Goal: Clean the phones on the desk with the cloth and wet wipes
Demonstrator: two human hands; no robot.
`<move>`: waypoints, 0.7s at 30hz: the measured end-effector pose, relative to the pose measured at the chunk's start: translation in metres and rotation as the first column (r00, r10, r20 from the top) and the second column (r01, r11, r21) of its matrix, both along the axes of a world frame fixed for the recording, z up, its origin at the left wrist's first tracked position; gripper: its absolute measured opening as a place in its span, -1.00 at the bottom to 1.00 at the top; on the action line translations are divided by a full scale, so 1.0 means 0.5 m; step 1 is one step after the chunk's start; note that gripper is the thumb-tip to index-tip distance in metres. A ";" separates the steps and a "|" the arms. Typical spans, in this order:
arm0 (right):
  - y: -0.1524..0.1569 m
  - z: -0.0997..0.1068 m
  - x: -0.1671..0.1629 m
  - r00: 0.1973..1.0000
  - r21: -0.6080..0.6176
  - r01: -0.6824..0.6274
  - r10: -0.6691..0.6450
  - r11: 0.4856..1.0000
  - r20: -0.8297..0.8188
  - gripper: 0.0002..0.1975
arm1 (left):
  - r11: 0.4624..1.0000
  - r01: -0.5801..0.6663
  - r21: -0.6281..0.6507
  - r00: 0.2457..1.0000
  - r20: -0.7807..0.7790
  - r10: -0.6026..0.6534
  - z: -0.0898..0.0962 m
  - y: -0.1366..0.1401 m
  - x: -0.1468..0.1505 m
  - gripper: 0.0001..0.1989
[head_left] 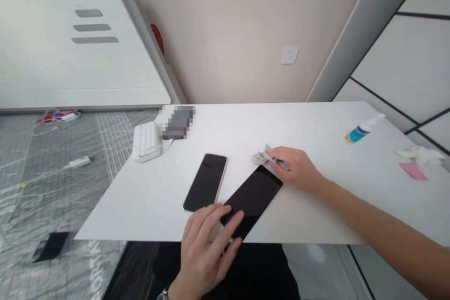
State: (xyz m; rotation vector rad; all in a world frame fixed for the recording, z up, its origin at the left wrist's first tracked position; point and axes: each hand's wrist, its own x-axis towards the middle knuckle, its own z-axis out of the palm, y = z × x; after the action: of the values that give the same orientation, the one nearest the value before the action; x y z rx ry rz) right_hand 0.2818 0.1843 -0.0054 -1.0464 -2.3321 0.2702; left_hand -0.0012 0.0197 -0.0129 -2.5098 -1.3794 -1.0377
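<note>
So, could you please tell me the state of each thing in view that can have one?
Black phone under the left hand: screen dark
Other phone: flat on the table, screen dark
Cloth in the right hand: crumpled
Bottle: not held
Tissue: crumpled
Pink slip: flat
Wall socket: nothing plugged in

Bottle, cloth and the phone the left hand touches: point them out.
Bottle [357, 134], head view: on its blue label.
Cloth [260, 157], head view: on its exposed folds.
Phone [256, 192], head view: on its dark screen.
</note>
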 end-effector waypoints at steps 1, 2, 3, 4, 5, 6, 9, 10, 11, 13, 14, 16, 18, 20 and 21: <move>-0.007 0.002 -0.004 1.000 0.000 -0.008 0.008 1.000 0.014 -0.68 | 0.995 0.095 0.023 0.995 -0.001 -0.095 -0.007 -0.007 -0.005 -0.70; -0.018 0.004 -0.011 1.000 -0.003 -0.013 0.013 1.000 0.027 -0.67 | 0.987 0.153 0.040 0.988 -0.004 -0.153 -0.016 -0.014 -0.008 -0.72; -0.036 0.006 -0.022 0.999 -0.006 -0.023 0.023 1.000 0.044 -0.66 | 0.984 0.168 0.052 0.986 0.000 -0.169 -0.027 -0.021 -0.009 -0.72; -0.059 0.009 -0.036 0.996 -0.008 -0.043 0.043 0.999 0.075 -0.64 | 0.987 0.150 0.059 0.988 0.014 -0.151 -0.040 -0.027 -0.009 -0.70; -0.087 0.011 -0.051 0.990 -0.013 -0.080 0.081 0.997 0.115 -0.61 | 0.991 0.116 0.067 0.992 0.034 -0.118 -0.053 -0.033 -0.007 -0.67; -0.118 0.014 -0.067 0.976 -0.011 -0.139 0.139 0.990 0.167 -0.55 | 0.994 0.081 0.075 0.995 0.059 -0.086 -0.065 -0.038 -0.004 -0.65; -0.191 0.018 -0.094 0.845 -0.103 -0.419 0.429 0.902 0.318 -0.23 | 0.994 0.054 0.096 0.991 0.121 -0.066 -0.093 -0.047 0.004 -0.66; -0.200 0.019 -0.094 0.818 -0.128 -0.448 0.463 0.885 0.341 -0.15 | 0.993 0.059 0.099 0.989 0.127 -0.071 -0.098 -0.049 0.005 -0.66; -0.202 0.018 -0.090 0.818 -0.134 -0.436 0.453 0.890 0.355 -0.12 | 0.993 0.062 0.100 0.989 0.126 -0.075 -0.101 -0.051 0.006 -0.64; -0.189 0.016 -0.074 0.877 -0.082 -0.286 0.296 0.955 0.379 -0.12 | 0.994 0.055 0.090 0.992 0.109 -0.065 -0.103 -0.055 0.007 -0.60; -0.181 0.015 -0.067 0.904 -0.045 -0.190 0.193 0.981 0.381 -0.12 | 0.996 0.046 0.080 0.993 0.102 -0.054 -0.104 -0.057 0.007 -0.58; -0.173 0.013 -0.059 0.921 -0.016 -0.106 0.105 0.994 0.375 -0.02 | 0.997 0.034 0.068 0.993 0.108 -0.041 -0.106 -0.060 0.008 -0.55; -0.179 0.012 -0.062 0.880 -0.109 -0.270 0.291 0.957 0.376 0.09 | 0.997 0.037 0.068 0.991 0.122 -0.045 -0.110 -0.063 0.008 -0.55; -0.188 0.011 -0.067 0.840 -0.176 -0.357 0.398 0.917 0.368 0.07 | 0.997 0.044 0.059 0.991 0.124 -0.051 -0.113 -0.064 0.008 -0.54; -0.189 0.012 -0.069 0.853 -0.169 -0.324 0.365 0.931 0.373 0.02 | 0.998 0.048 0.052 0.991 0.121 -0.054 -0.115 -0.065 0.008 -0.53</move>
State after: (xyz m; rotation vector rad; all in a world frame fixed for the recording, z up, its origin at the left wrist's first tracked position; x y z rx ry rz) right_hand 0.2472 0.0896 0.0003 -0.7716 -2.9092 0.3391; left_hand 0.0030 -0.0128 -0.0702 -2.4959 -1.3088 -1.2395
